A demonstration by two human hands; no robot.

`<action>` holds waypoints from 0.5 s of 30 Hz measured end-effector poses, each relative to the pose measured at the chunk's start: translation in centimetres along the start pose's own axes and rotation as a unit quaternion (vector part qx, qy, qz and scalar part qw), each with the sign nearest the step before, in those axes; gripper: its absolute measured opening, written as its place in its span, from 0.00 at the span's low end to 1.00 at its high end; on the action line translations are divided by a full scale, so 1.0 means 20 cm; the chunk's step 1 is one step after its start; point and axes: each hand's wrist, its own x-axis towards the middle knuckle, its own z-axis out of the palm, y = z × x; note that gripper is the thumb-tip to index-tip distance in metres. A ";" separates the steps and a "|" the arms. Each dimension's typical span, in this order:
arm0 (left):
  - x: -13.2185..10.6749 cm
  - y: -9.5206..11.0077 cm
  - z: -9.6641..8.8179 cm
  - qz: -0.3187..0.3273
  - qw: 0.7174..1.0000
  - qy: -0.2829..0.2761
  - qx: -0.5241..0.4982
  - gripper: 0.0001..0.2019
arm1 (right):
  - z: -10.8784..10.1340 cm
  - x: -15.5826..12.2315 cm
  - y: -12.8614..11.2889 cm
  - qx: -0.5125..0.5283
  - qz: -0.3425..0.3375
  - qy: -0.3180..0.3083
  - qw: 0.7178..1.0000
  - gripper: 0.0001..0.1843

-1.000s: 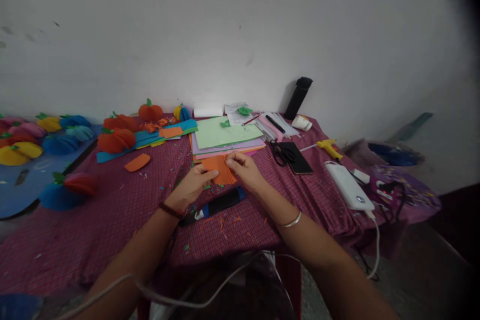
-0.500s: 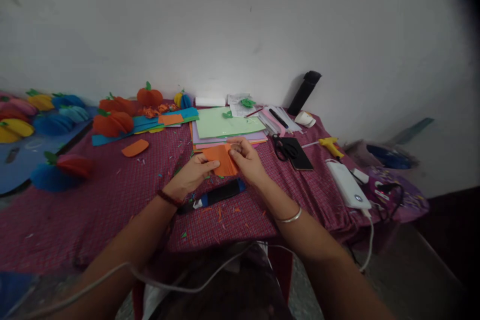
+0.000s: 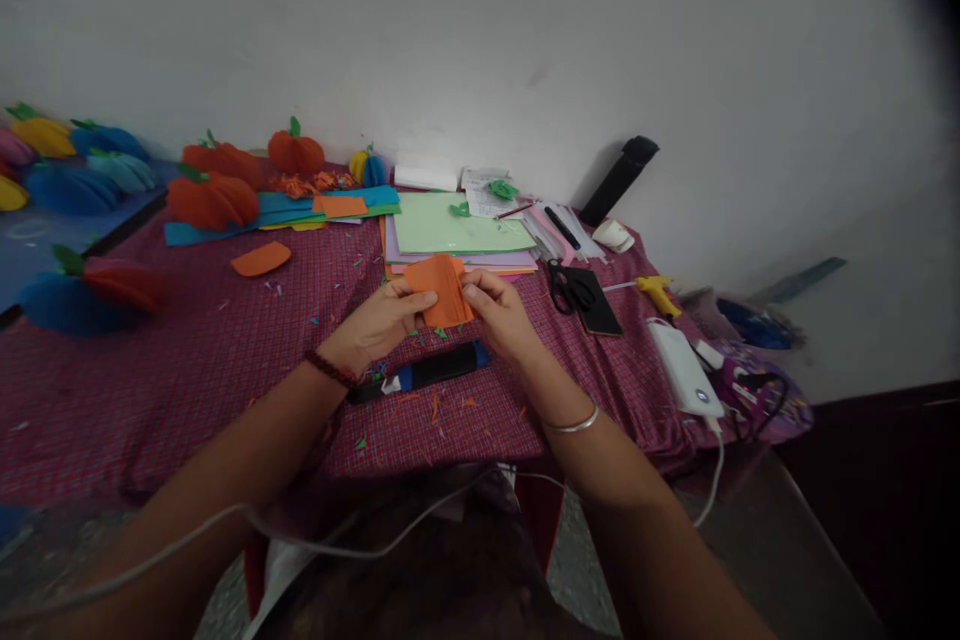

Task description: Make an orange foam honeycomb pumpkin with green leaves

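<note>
A small stack of orange paper pieces (image 3: 441, 288) is held between both hands above the table. My left hand (image 3: 386, 320) grips its left side, thumb lying across the front sheet. My right hand (image 3: 499, 310) pinches the right edge, where several layered sheet edges show. Below the hands lies a long black tool with blue ends (image 3: 442, 367), its exact kind unclear, among paper scraps. Behind the hands is a pile of coloured paper sheets (image 3: 457, 235), light green on top. A loose orange paper piece (image 3: 261, 259) rests to the left.
Paper pumpkins (image 3: 214, 200) in several colours stand at the left. To the right are black scissors (image 3: 571, 288) on a dark flat object, a yellow glue gun (image 3: 658, 295) and a white power bank (image 3: 684, 367) with a cable. A black cylinder (image 3: 619, 180) leans near the wall.
The orange stack has turned more upright and faces me more squarely. My right fingers have shifted to its right edge. The camera view has tilted and shifted slightly.
</note>
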 end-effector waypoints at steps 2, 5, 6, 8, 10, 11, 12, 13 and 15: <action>0.00 0.00 0.00 0.002 1.000 -0.003 0.000 0.17 | 0.00 0.00 0.01 -0.002 0.009 0.005 1.000 0.17; 0.00 0.00 -0.01 0.001 1.000 -0.006 0.003 0.17 | 0.00 0.01 0.01 -0.005 0.015 0.011 1.000 0.17; 0.00 0.00 -0.01 0.000 1.000 -0.007 0.004 0.17 | 0.00 0.01 0.01 -0.002 0.013 0.014 1.000 0.16; 0.00 -0.01 -0.01 -0.001 1.000 -0.008 0.006 0.16 | 0.00 0.01 0.01 0.015 0.008 0.015 1.000 0.14; 0.01 -0.01 -0.01 -0.001 1.000 -0.007 0.007 0.16 | 0.00 0.01 0.00 0.028 -0.011 0.018 0.999 0.14; 0.01 -0.01 -0.01 -0.001 1.000 -0.006 0.008 0.16 | 0.00 0.01 0.00 0.027 -0.022 0.018 0.999 0.13; 0.01 -0.01 0.00 -0.001 1.000 -0.006 0.009 0.16 | 0.00 0.01 -0.01 0.022 -0.032 0.017 0.999 0.10; 0.01 -0.01 0.00 -0.001 1.000 -0.006 0.011 0.16 | 0.00 0.01 -0.01 0.015 -0.040 0.015 0.999 0.08; 0.00 -0.01 0.00 0.000 1.000 -0.006 0.014 0.15 | 0.00 0.00 -0.02 0.004 -0.041 0.004 0.999 0.10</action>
